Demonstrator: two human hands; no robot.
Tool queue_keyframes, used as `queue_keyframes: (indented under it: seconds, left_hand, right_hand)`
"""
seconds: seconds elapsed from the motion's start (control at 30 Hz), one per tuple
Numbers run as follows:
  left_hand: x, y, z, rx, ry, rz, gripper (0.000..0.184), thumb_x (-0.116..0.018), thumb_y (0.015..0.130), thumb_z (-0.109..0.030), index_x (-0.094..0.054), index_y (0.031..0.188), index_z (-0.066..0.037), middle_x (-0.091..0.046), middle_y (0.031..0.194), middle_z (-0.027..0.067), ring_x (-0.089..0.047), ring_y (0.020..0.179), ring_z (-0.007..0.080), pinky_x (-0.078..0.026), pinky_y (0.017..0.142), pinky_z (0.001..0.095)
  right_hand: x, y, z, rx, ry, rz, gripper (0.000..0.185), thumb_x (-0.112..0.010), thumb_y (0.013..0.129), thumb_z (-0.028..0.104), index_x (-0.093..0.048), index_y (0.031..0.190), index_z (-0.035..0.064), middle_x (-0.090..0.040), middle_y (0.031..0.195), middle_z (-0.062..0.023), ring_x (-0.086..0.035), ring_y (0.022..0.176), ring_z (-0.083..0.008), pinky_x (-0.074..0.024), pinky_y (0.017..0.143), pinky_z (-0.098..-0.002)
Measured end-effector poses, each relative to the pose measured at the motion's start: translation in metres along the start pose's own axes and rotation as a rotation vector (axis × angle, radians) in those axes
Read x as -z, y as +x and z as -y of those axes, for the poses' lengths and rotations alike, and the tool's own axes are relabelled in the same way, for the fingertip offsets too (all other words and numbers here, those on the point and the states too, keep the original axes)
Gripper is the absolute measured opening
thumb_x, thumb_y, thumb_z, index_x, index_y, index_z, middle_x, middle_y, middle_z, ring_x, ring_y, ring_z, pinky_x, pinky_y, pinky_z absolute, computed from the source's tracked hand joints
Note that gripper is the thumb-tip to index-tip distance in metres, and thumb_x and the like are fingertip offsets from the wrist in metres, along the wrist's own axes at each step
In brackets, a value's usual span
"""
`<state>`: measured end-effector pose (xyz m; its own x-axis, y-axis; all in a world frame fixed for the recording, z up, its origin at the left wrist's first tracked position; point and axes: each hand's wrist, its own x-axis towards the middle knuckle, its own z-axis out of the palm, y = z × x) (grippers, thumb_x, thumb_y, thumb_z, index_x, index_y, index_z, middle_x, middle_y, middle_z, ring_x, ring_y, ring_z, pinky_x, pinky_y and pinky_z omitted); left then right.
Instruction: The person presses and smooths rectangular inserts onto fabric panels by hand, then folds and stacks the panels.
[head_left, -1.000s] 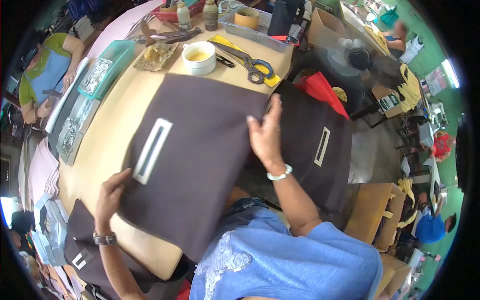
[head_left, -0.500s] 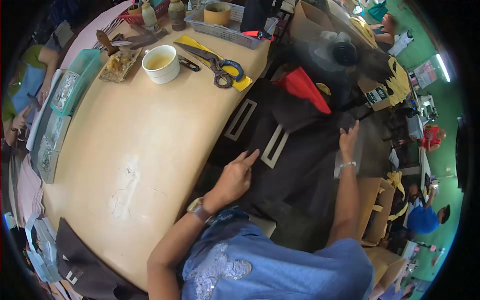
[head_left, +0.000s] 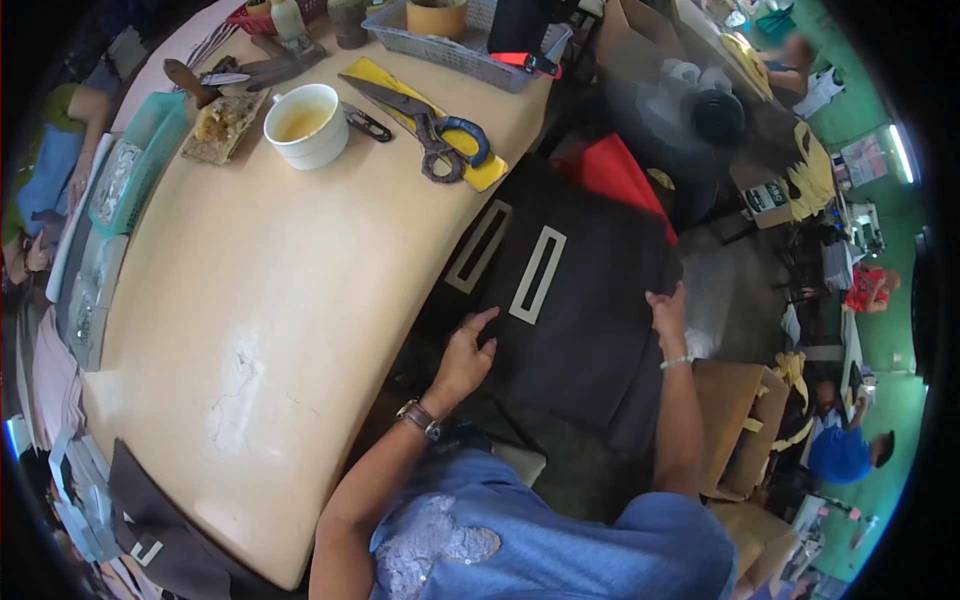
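Observation:
A dark brown fabric panel [head_left: 590, 340] lies spread beyond my lap, beside the table edge, bearing a pale rectangular frame [head_left: 538, 275]. My left hand [head_left: 465, 358] is at the panel's left edge, thumb and index finger apart. My right hand [head_left: 668, 312] has its thumb and fingers at the panel's right edge and appears to grip it; some fingers are hidden. To the left, a second pale rectangular frame [head_left: 480, 247] shows on dark material underneath. Red fabric [head_left: 615, 170] shows at the panel's far end.
On the table [head_left: 250, 300] are scissors [head_left: 435, 130] on a yellow piece, a white cup [head_left: 306, 127], a brush [head_left: 190, 82] and a grey basket [head_left: 480, 62]. A teal tray [head_left: 140, 160] stands at the left edge. Cardboard boxes [head_left: 735, 420] are on my right. Other people sit farther off.
The panel has flattened out, and its pale frame lies more plainly in view. My right hand has moved down and left with the edge; my left hand has shifted slightly down and left.

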<state>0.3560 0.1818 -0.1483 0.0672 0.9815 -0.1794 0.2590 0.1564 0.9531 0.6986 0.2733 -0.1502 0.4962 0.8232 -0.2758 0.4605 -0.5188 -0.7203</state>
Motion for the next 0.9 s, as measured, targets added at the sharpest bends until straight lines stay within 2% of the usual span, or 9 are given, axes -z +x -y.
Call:
queue_keyframes:
  seconds: [0.13,0.23,0.33,0.43,0.47,0.57,0.67,0.77,0.9]
  left_hand:
    - [-0.002,0.004,0.0,0.005,-0.059,0.035,0.045,-0.056,0.078,-0.001,-0.051,0.123,-0.002,-0.054,0.12,0.0204,-0.05,0.115,0.0328,-0.037,0.099,0.0337]
    - [-0.009,0.008,0.001,-0.005,-0.061,0.01,0.044,-0.056,0.078,0.0,-0.052,0.121,0.001,-0.054,0.118,0.0199,-0.051,0.113,0.0334,-0.039,0.097,0.035]
    - [-0.009,0.004,0.004,-0.031,0.046,-0.041,0.043,-0.058,0.077,-0.001,-0.053,0.119,0.001,-0.053,0.119,0.0206,-0.051,0.113,0.0351,-0.04,0.097,0.0367]
    - [0.002,-0.011,-0.003,-0.082,0.164,-0.111,0.044,-0.06,0.076,-0.004,-0.052,0.119,0.0,-0.05,0.122,0.0218,-0.049,0.113,0.0369,-0.041,0.096,0.0386]
    - [0.008,-0.021,-0.01,-0.086,0.207,-0.157,0.044,-0.061,0.076,-0.005,-0.052,0.119,-0.001,-0.049,0.122,0.0222,-0.049,0.113,0.0375,-0.041,0.097,0.0392]
    - [0.034,-0.057,-0.048,-0.224,0.303,-0.185,0.047,-0.064,0.076,-0.011,-0.051,0.12,-0.003,-0.043,0.129,0.0218,-0.045,0.117,0.038,-0.041,0.098,0.0409]
    - [0.067,-0.108,-0.089,-0.487,0.285,-0.465,0.044,-0.065,0.076,-0.008,-0.053,0.118,-0.003,-0.047,0.126,0.0204,-0.053,0.106,0.0347,-0.046,0.089,0.0408]
    - [0.126,-0.183,-0.111,-0.56,0.689,-0.962,0.044,-0.067,0.074,-0.007,-0.055,0.116,-0.004,-0.053,0.119,0.018,-0.056,0.104,0.0332,-0.046,0.087,0.0426]
    - [0.181,-0.305,-0.101,0.019,1.107,-1.584,0.047,-0.068,0.071,-0.01,-0.058,0.116,-0.001,-0.051,0.123,0.0189,-0.047,0.116,0.0365,-0.039,0.096,0.0454]
  right_hand:
    - [0.007,-0.005,-0.054,0.199,-0.064,-0.241,0.075,-0.06,0.08,0.002,-0.017,0.142,-0.0012,-0.053,0.087,-0.0096,-0.052,0.076,-0.0193,-0.0423,0.077,-0.0293]
    - [0.013,-0.026,-0.046,0.224,-0.17,-0.294,0.075,-0.06,0.081,0.003,-0.017,0.141,-0.0022,-0.052,0.088,-0.0114,-0.054,0.078,-0.0226,-0.0435,0.077,-0.0332]
    - [0.002,-0.037,-0.045,0.207,-0.273,-0.293,0.075,-0.062,0.081,0.006,-0.017,0.14,-0.0049,-0.052,0.107,-0.0186,-0.054,0.098,-0.0312,-0.0408,0.089,-0.038]
    - [-0.018,-0.047,-0.028,0.564,-0.616,-0.624,0.076,-0.063,0.081,0.008,-0.017,0.139,-0.0072,-0.041,0.129,-0.0256,-0.04,0.121,-0.0381,-0.0305,0.103,-0.0425]
    - [-0.023,-0.05,-0.015,0.576,-0.509,-0.548,0.076,-0.063,0.081,0.012,-0.017,0.138,-0.0089,-0.024,0.142,-0.0278,-0.023,0.132,-0.0402,-0.02,0.109,-0.044]
    - [-0.061,-0.087,0.06,0.9,-0.305,-0.551,0.072,-0.062,0.085,0.019,-0.021,0.138,-0.0079,-0.028,0.141,-0.0261,-0.027,0.132,-0.0376,-0.02,0.11,-0.0442]
    - [-0.103,-0.15,0.144,1.112,0.067,-0.304,0.067,-0.059,0.088,0.012,-0.02,0.139,-0.0046,-0.033,0.139,-0.0232,-0.035,0.128,-0.0319,-0.0257,0.108,-0.041]
    - [-0.156,-0.226,0.206,1.246,0.431,0.115,0.057,-0.053,0.09,0.006,-0.024,0.138,-0.0045,-0.033,0.139,-0.0224,-0.032,0.13,-0.0312,-0.0234,0.108,-0.0429]
    - [-0.206,-0.346,0.242,1.26,0.585,0.762,0.06,-0.053,0.086,0.002,-0.024,0.138,-0.0029,-0.036,0.138,-0.0168,-0.024,0.134,-0.0296,-0.0167,0.11,-0.0416]
